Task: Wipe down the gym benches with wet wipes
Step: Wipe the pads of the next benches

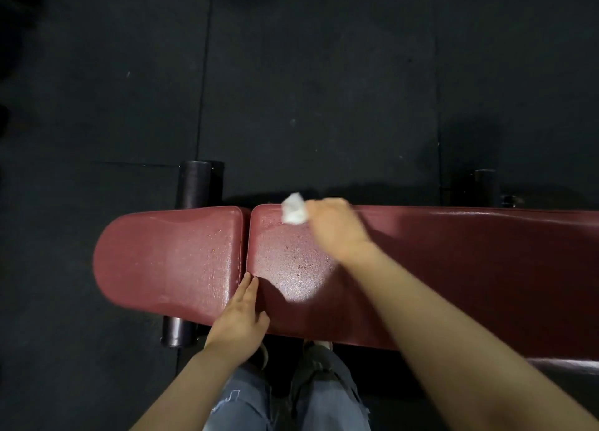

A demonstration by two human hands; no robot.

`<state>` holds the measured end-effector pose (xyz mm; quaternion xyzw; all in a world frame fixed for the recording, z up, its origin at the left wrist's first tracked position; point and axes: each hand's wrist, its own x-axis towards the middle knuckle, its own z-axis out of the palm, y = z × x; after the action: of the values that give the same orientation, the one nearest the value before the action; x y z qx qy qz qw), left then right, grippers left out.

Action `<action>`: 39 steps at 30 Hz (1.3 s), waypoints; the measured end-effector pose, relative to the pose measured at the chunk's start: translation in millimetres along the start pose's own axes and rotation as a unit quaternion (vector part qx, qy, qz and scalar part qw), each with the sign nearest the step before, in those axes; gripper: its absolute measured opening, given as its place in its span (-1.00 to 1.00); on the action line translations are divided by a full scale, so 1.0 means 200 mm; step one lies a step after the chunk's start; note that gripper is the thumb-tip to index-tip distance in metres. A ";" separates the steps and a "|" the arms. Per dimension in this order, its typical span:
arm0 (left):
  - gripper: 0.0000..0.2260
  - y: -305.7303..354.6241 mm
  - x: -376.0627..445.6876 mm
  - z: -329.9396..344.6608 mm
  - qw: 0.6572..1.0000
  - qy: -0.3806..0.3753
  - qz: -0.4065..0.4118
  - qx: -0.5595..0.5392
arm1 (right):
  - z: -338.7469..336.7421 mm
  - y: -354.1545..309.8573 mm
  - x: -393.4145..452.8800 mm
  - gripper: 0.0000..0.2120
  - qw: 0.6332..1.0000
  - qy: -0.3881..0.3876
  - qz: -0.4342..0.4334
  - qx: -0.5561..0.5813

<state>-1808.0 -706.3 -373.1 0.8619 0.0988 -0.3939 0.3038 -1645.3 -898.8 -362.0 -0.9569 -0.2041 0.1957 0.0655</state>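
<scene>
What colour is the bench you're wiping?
The bench is dark red, seen in the head view.

The scene is viewed from a single head-worn wide-angle camera, aimed steeply downward and forward from close above the long red padded vinyl bench, with the dark rubber-tiled floor beyond.

Maroon bench, white wipe

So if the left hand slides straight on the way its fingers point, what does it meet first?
Probably nothing solid: the left hand points along the gap between the bench pads, across the bench to its far edge; depth is unclear.
</scene>
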 end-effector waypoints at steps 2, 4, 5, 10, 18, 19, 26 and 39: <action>-0.35 0.00 0.00 0.00 1.000 0.004 0.004 0.004 | -0.08 0.34 -0.25 -0.93 0.988 0.087 0.126 -0.005; -0.34 0.00 0.00 0.00 1.000 0.005 0.004 -0.002 | -0.17 0.57 -0.54 -0.93 0.947 0.121 0.297 -0.003; -0.35 0.00 0.00 0.00 1.000 0.009 0.005 -0.007 | -0.17 0.64 -0.65 -0.91 0.918 0.141 0.369 0.019; -0.39 -0.05 -0.01 0.00 0.999 0.018 0.015 -0.032 | -0.03 0.36 -0.42 -0.84 0.847 0.188 0.490 0.077; -0.31 -0.19 -0.02 0.09 0.998 -0.009 0.032 -0.044 | 0.25 -0.65 0.10 -0.71 0.994 -0.096 -0.054 0.024; -0.32 -0.19 -0.03 0.09 0.998 -0.012 0.028 -0.046 | 0.22 -0.55 0.05 -0.72 0.997 -0.062 -0.034 0.020; -0.32 -0.21 -0.05 0.06 0.998 -0.024 0.045 -0.046 | -0.07 0.51 -0.83 -0.93 0.871 0.162 0.464 0.014; -0.35 -0.27 -0.14 0.21 0.995 0.030 0.032 -0.087 | 0.33 -0.60 -0.18 -0.71 0.997 -0.049 -0.061 -0.008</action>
<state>-1874.8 -687.2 -398.5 0.8464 0.1138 -0.3475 0.3870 -1745.3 -802.5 -385.3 -0.9325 -0.2665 0.2362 0.0599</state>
